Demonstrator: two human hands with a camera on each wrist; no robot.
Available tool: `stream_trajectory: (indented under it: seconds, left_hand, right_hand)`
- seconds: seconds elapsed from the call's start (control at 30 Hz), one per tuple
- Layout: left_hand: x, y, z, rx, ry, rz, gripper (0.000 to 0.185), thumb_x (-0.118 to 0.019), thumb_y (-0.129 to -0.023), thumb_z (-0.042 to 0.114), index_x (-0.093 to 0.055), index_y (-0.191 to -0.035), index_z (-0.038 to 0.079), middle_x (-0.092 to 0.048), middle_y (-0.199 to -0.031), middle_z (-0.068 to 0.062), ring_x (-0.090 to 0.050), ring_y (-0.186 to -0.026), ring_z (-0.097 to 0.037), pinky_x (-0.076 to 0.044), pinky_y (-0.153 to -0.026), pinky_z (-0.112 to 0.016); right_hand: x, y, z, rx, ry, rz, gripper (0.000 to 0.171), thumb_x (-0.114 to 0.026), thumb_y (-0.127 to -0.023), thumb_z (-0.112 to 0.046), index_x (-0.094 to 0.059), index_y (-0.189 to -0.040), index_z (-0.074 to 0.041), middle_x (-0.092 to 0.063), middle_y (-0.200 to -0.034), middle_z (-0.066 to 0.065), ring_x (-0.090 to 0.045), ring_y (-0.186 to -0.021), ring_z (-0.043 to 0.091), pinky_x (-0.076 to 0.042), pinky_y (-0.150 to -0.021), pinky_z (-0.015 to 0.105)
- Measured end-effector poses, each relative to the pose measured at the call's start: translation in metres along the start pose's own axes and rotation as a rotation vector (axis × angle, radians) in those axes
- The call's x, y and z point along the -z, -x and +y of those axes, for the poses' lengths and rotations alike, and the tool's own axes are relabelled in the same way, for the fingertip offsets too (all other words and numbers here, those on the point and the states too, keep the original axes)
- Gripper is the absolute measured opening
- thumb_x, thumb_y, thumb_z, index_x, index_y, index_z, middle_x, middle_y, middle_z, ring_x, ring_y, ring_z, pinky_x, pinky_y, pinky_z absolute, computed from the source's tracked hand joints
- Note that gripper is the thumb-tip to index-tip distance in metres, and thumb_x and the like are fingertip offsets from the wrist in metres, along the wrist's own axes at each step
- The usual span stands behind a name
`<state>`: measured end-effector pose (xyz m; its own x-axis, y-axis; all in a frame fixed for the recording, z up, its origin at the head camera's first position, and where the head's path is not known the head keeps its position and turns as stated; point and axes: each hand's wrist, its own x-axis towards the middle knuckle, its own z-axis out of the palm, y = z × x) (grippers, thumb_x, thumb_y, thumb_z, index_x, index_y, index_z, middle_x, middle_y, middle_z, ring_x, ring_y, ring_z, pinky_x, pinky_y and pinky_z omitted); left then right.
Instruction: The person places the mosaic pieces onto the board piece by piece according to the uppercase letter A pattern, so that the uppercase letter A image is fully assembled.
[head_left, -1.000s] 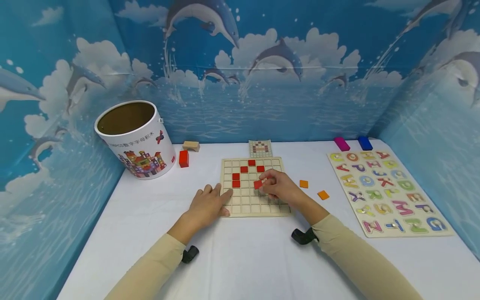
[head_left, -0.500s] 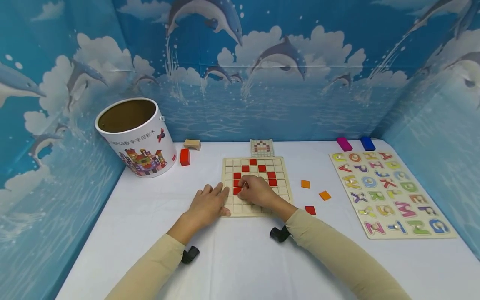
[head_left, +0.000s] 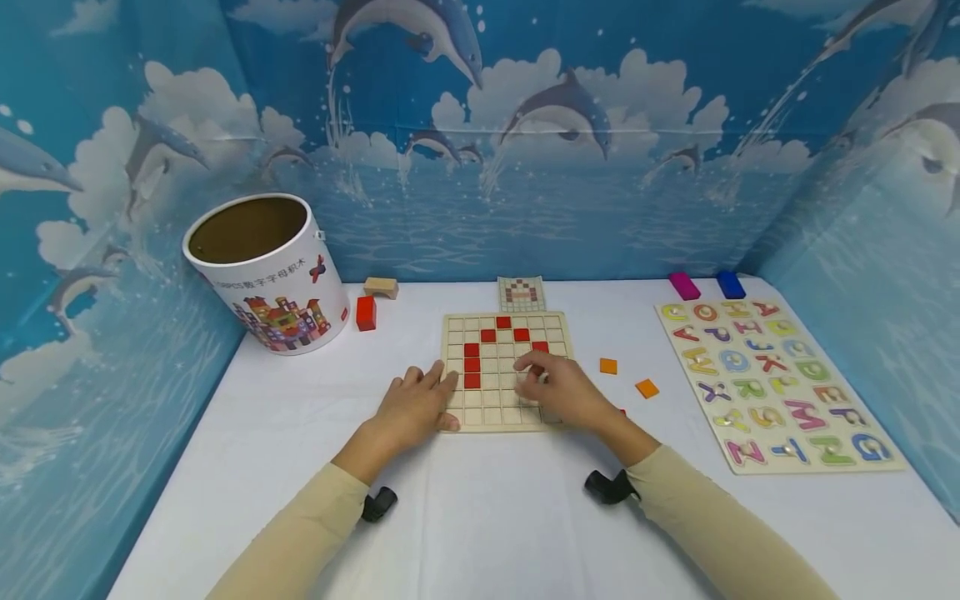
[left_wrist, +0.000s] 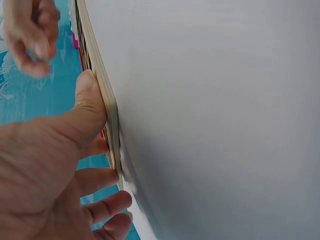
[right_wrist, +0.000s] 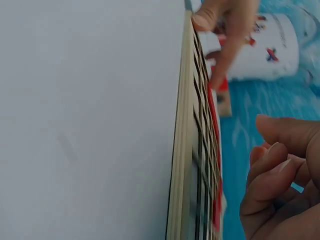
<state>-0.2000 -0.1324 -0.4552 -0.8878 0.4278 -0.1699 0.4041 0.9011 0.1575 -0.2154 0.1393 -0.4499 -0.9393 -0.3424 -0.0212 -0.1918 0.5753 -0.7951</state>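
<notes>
Wooden grid board [head_left: 501, 414] under flat, relaxed left hand [head_left: 415, 408]; right hand [head_left: 564, 392] above it, fingers curled, grasp unclear.

Grid board [head_left: 504, 372] at table [head_left: 480, 517] centre, tiles [head_left: 472, 364] seated in its upper cells. Left hand [head_left: 415, 407] on the board's left edge, right hand [head_left: 561, 390] over its right half (fingertips above the cells). Pattern card [head_left: 521, 294] just behind the board. Bucket [head_left: 264, 273] far left; two blocks [head_left: 367, 313] between bucket and board. Two loose tiles [head_left: 608, 366] right of the board, letter puzzle [head_left: 772, 382] further right, two blocks [head_left: 684, 286] behind it.
</notes>
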Motion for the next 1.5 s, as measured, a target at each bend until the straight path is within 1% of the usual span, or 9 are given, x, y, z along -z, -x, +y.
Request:
stream_trajectory:
  seconds: [0.2,0.37,0.5,0.63,0.93,1.07,1.2,1.3,1.5]
  left_hand:
    - [0.005,0.000,-0.002,0.021,0.001,-0.050,0.083,-0.071,-0.088,0.051,-0.039,-0.159,0.023,-0.030,-0.166,-0.015,-0.041,-0.127,-0.034,-0.038,-0.089,-0.042]
    - [0.006,0.000,-0.003,0.026,0.009,-0.068,0.083,-0.072,-0.088,0.050,-0.038,-0.159,0.024,-0.029,-0.166,-0.015,-0.041,-0.128,-0.034,-0.038,-0.090,-0.042]
    - [0.005,0.000,-0.003,0.022,0.025,-0.068,0.084,-0.072,-0.088,0.050,-0.038,-0.160,0.024,-0.028,-0.166,-0.015,-0.041,-0.130,-0.035,-0.038,-0.091,-0.042]
    - [0.003,-0.001,-0.003,0.011,0.022,-0.056,0.083,-0.072,-0.088,0.050,-0.038,-0.159,0.024,-0.028,-0.167,-0.015,-0.041,-0.128,-0.034,-0.038,-0.090,-0.042]
    - [0.002,-0.004,0.000,-0.008,0.011,-0.059,0.084,-0.073,-0.087,0.050,-0.038,-0.159,0.024,-0.028,-0.166,-0.015,-0.042,-0.119,-0.030,-0.037,-0.086,-0.038]
    - [0.002,-0.004,0.000,-0.011,0.013,-0.063,0.084,-0.073,-0.087,0.050,-0.038,-0.159,0.024,-0.028,-0.166,-0.015,-0.042,-0.120,-0.031,-0.038,-0.086,-0.039]
    - [0.003,-0.003,-0.001,-0.013,0.021,-0.064,0.083,-0.072,-0.088,0.049,-0.038,-0.159,0.023,-0.028,-0.166,-0.015,-0.042,-0.120,-0.031,-0.038,-0.087,-0.040]
    - [0.004,-0.003,-0.001,-0.010,0.022,-0.065,0.082,-0.071,-0.088,0.050,-0.038,-0.159,0.023,-0.028,-0.166,-0.015,-0.042,-0.118,-0.031,-0.038,-0.087,-0.039]
    - [0.005,-0.003,-0.001,-0.017,0.014,-0.068,0.081,-0.072,-0.089,0.049,-0.040,-0.158,0.023,-0.030,-0.166,-0.015,-0.041,-0.126,-0.033,-0.040,-0.094,-0.043]
  right_hand:
    - [0.056,0.041,0.039,-0.136,0.011,0.070,0.034,-0.069,-0.098,-0.022,-0.065,-0.129,-0.010,-0.062,-0.104,0.007,-0.057,-0.083,0.025,-0.049,-0.064,0.031]
    - [0.080,0.065,0.061,-0.219,0.029,0.063,0.036,-0.070,-0.097,-0.024,-0.064,-0.130,-0.010,-0.060,-0.109,0.009,-0.054,-0.096,0.026,-0.050,-0.072,0.030]
    - [0.082,0.076,0.071,-0.205,0.047,0.013,0.039,-0.074,-0.094,-0.024,-0.066,-0.129,-0.009,-0.062,-0.112,0.008,-0.053,-0.100,0.026,-0.050,-0.076,0.030]
    - [0.077,0.081,0.076,-0.169,0.092,0.000,0.038,-0.075,-0.092,-0.022,-0.068,-0.127,-0.009,-0.063,-0.113,0.006,-0.053,-0.099,0.024,-0.049,-0.078,0.029]
    - [0.072,0.081,0.077,-0.157,0.194,-0.007,0.018,-0.076,-0.090,-0.015,-0.071,-0.107,-0.015,-0.060,-0.103,0.003,-0.053,-0.095,0.022,-0.048,-0.074,0.030]
    - [0.072,0.082,0.077,-0.159,0.177,-0.020,0.016,-0.075,-0.091,-0.015,-0.066,-0.104,-0.014,-0.058,-0.095,0.003,-0.053,-0.092,0.022,-0.046,-0.073,0.029]
    - [0.075,0.081,0.077,-0.151,0.136,-0.042,0.024,-0.072,-0.094,-0.016,-0.064,-0.116,-0.013,-0.055,-0.092,0.005,-0.053,-0.088,0.023,-0.044,-0.070,0.029]
    - [0.078,0.081,0.077,-0.155,0.080,-0.064,0.027,-0.069,-0.097,-0.020,-0.063,-0.122,-0.013,-0.053,-0.091,0.007,-0.053,-0.081,0.024,-0.044,-0.066,0.029]
    - [0.080,0.075,0.076,-0.214,-0.040,-0.060,0.028,-0.071,-0.097,-0.030,-0.065,-0.121,-0.016,-0.052,-0.092,0.011,-0.054,-0.071,0.025,-0.044,-0.059,0.028]
